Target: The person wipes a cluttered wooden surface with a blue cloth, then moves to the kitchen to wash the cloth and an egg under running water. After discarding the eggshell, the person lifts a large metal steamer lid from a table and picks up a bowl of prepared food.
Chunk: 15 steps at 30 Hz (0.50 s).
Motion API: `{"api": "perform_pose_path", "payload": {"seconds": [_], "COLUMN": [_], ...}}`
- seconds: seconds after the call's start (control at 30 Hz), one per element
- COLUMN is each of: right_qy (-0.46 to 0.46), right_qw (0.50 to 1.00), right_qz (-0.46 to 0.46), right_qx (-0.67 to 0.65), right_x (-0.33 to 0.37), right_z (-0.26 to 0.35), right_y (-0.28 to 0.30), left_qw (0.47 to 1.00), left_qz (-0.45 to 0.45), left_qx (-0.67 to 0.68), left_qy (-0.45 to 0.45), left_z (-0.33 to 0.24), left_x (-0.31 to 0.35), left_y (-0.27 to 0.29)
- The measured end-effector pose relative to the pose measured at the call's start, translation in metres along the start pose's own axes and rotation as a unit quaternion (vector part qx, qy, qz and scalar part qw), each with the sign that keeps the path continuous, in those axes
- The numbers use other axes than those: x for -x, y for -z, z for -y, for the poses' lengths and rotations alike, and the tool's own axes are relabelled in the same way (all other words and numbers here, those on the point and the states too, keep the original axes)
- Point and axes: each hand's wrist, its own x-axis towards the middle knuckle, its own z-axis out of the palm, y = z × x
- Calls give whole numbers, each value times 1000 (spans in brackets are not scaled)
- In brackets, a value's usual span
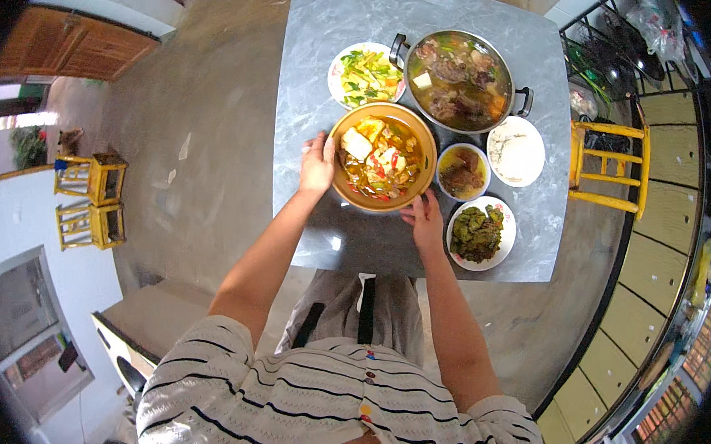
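Observation:
A tan-yellow bowl (371, 203) sits between my two hands near the middle of the grey marbled table (329, 24). In it is a reddish-brown stew with pale chunks and red pepper pieces. My left hand (318, 164) wraps the bowl's left side, fingers on the rim. At the lower right, my right hand (424, 214) grips the rim, with part of its fingers hidden. Close by the right hand stand a small bowl (487, 179) of broth with brown meat and a white plate (505, 249) of dark green food.
A large two-handled metal pot (461, 130) of meat soup stands behind the bowl. Beside it are a plate (333, 78) of green vegetables and a white dish (536, 157) with pale contents. A yellow chair (644, 165) adjoins the table's right side; small yellow chairs (108, 182) stand far left.

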Motion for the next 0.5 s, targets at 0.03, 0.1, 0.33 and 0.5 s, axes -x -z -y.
{"api": "perform_pose_path", "payload": {"seconds": [0.03,0.1,0.33,0.5], "right_qy": [6,49,82,119], "right_qw": [1000,999,996,987], "right_qz": [-8,17,-40,-107], "right_qx": [-7,11,-17,-21], "right_x": [-5,-12,-7,26], "right_z": [-6,-8,-17,-32], "right_y": [-4,-3,-15,-26], "left_qw": [999,995,976,967], "left_qz": [35,96,210,216], "left_qx": [1,6,-37,22], "left_qy": [2,19,-34,-130], "left_z": [2,2,13,36], "left_x": [-12,-30,-49,-37], "left_y": [-3,-3,13,31]}}
